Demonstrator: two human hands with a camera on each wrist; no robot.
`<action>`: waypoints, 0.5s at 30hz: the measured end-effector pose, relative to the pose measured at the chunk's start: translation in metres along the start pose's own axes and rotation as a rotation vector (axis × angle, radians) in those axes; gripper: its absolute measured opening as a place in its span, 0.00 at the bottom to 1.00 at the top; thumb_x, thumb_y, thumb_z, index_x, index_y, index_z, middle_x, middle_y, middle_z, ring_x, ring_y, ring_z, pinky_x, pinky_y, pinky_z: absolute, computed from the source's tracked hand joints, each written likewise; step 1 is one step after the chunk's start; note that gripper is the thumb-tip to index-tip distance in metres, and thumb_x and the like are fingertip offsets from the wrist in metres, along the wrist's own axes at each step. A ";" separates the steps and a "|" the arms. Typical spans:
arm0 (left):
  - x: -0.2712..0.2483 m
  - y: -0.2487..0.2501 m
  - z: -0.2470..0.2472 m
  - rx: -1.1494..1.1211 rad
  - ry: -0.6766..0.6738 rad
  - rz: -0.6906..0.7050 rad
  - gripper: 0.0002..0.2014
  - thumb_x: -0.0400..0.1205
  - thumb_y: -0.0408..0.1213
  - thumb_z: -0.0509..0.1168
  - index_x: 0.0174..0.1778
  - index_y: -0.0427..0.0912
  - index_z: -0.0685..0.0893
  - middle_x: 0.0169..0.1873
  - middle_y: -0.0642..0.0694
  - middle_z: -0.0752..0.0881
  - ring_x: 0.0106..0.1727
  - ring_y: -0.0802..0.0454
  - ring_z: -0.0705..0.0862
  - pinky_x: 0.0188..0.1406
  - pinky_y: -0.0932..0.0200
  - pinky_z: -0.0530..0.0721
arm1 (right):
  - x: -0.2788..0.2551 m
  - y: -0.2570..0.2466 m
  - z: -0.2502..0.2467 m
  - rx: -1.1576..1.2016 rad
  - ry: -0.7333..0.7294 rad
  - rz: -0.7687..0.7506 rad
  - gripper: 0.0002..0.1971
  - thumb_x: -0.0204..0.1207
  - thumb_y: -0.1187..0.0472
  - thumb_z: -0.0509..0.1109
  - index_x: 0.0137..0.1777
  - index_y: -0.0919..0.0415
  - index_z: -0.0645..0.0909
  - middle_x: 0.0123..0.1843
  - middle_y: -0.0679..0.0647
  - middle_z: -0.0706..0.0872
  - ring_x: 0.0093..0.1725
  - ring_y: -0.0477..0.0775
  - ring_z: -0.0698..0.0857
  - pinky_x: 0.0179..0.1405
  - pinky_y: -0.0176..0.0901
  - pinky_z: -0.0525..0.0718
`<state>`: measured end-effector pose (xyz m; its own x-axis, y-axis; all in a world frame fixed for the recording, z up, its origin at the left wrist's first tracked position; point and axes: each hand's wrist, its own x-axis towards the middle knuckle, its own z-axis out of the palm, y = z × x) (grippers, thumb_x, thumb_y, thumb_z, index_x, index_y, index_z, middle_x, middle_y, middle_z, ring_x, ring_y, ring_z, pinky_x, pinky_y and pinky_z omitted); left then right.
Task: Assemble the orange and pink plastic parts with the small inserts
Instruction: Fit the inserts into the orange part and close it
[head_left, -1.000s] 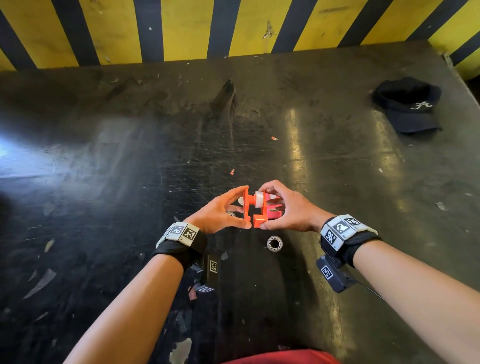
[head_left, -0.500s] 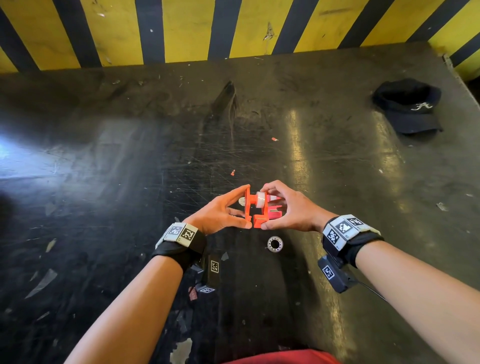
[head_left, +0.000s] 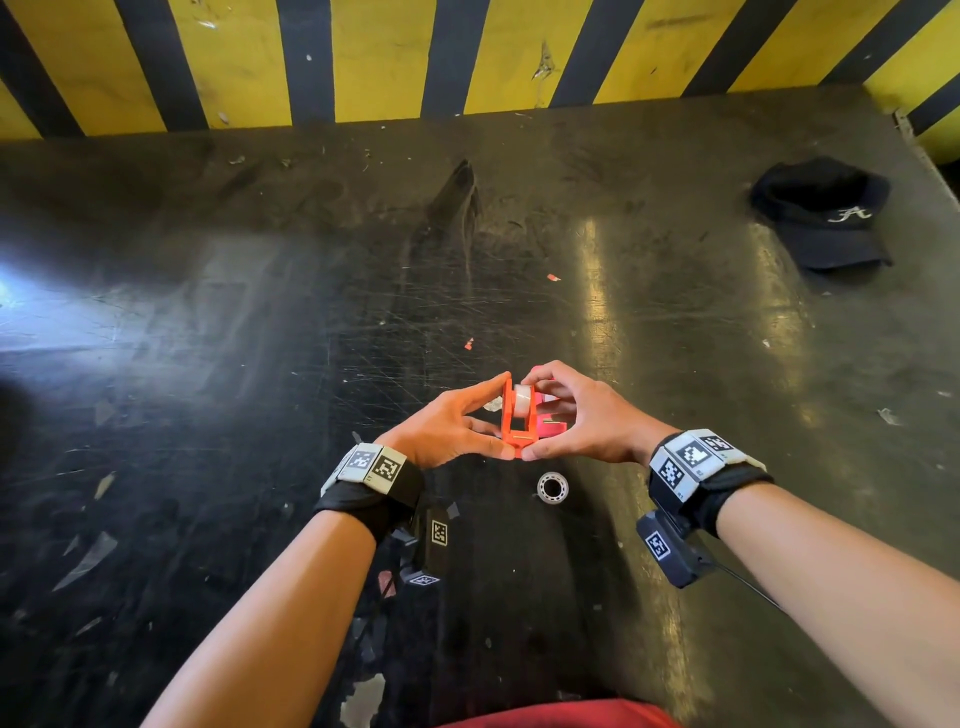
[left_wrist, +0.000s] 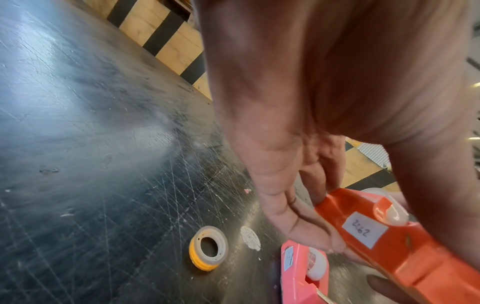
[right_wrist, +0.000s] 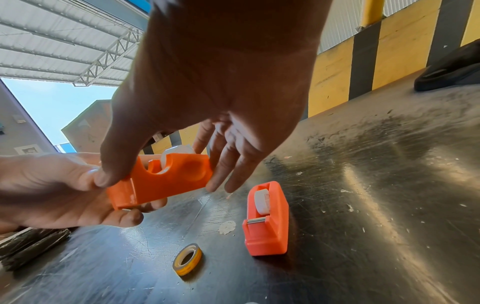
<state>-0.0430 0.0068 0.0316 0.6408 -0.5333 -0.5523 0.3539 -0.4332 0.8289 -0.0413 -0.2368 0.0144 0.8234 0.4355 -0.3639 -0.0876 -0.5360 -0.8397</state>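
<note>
The orange tape holder (right_wrist: 166, 181) is held off the desk between both hands, a white spool (right_wrist: 170, 157) seated in its slot. The pink tape holder (right_wrist: 267, 218) stands on the desk, spool fitted. A yellow tape roll (right_wrist: 187, 259) lies flat nearby.

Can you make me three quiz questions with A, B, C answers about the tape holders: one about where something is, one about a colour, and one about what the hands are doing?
1. Where is the pink dispenser?
A. standing on the table
B. in the left hand
C. on the cap

2. What colour is the loose tape roll lying on the table?
A. blue
B. yellow
C. green

3. How is the orange dispenser held?
A. lying untouched
B. by one hand only
C. by both hands

Answers:
1 A: it stands alone on the table, with no hand on it.
2 B: its edge shows yellow.
3 C: the left hand cradles it and the right hand pinches it.
</note>
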 end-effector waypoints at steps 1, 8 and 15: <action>-0.001 0.001 0.000 -0.005 -0.006 -0.003 0.52 0.76 0.29 0.80 0.90 0.54 0.56 0.90 0.47 0.61 0.63 0.48 0.92 0.78 0.38 0.78 | -0.001 0.000 0.001 0.011 0.005 -0.001 0.43 0.56 0.45 0.93 0.70 0.38 0.75 0.74 0.49 0.82 0.75 0.50 0.82 0.75 0.56 0.84; -0.003 -0.002 -0.001 -0.086 0.012 -0.002 0.54 0.72 0.34 0.83 0.90 0.50 0.58 0.89 0.47 0.64 0.65 0.45 0.91 0.76 0.38 0.81 | -0.003 -0.001 0.006 0.097 0.026 -0.017 0.40 0.60 0.51 0.93 0.70 0.41 0.77 0.71 0.48 0.84 0.65 0.44 0.89 0.67 0.48 0.89; -0.002 -0.001 -0.002 -0.092 0.053 -0.020 0.47 0.74 0.44 0.82 0.87 0.45 0.66 0.86 0.46 0.71 0.84 0.48 0.73 0.78 0.39 0.79 | -0.004 0.000 0.005 0.149 0.013 0.003 0.31 0.68 0.56 0.90 0.68 0.51 0.79 0.63 0.50 0.90 0.56 0.47 0.93 0.62 0.45 0.90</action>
<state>-0.0436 0.0097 0.0321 0.6673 -0.4849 -0.5653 0.4263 -0.3738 0.8238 -0.0473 -0.2346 0.0137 0.8299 0.4241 -0.3625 -0.1720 -0.4237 -0.8893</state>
